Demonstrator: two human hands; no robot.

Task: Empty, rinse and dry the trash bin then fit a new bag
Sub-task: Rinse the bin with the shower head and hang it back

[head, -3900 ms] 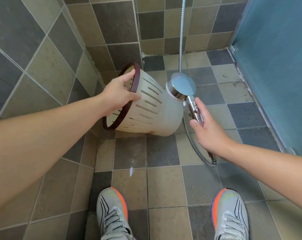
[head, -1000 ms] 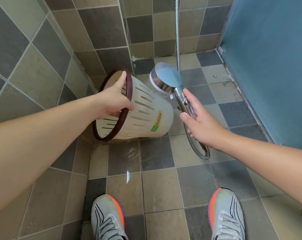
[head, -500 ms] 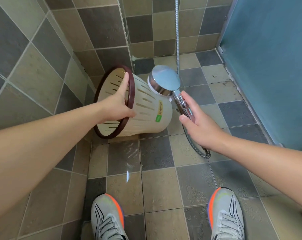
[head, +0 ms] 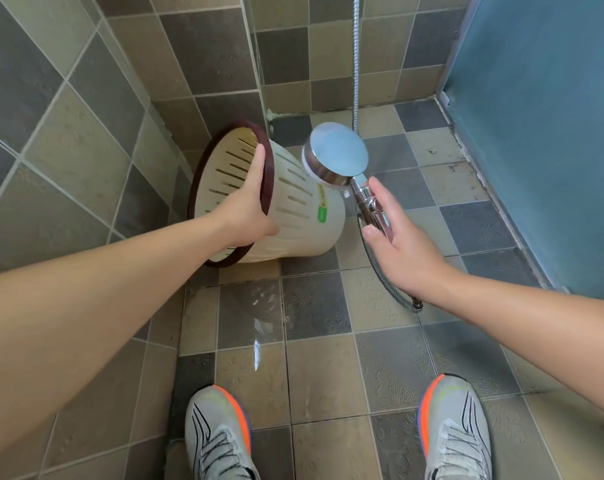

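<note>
Tipped further since a moment ago so its dark-rimmed mouth faces left and near, the slotted trash bin (head: 293, 206) hangs at the far left, left hand (head: 248, 209) gripping its rim, while the right hand (head: 397, 244) curls round the shower head (head: 337, 154) handle just right of it.

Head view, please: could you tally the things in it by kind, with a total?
Trash bin: 1
Shower head: 1
Shower hose: 1
Hands: 2, left hand gripping the bin's rim, right hand holding the shower handle
Shoes: 2, left shoe, right shoe
Total: 7
</note>
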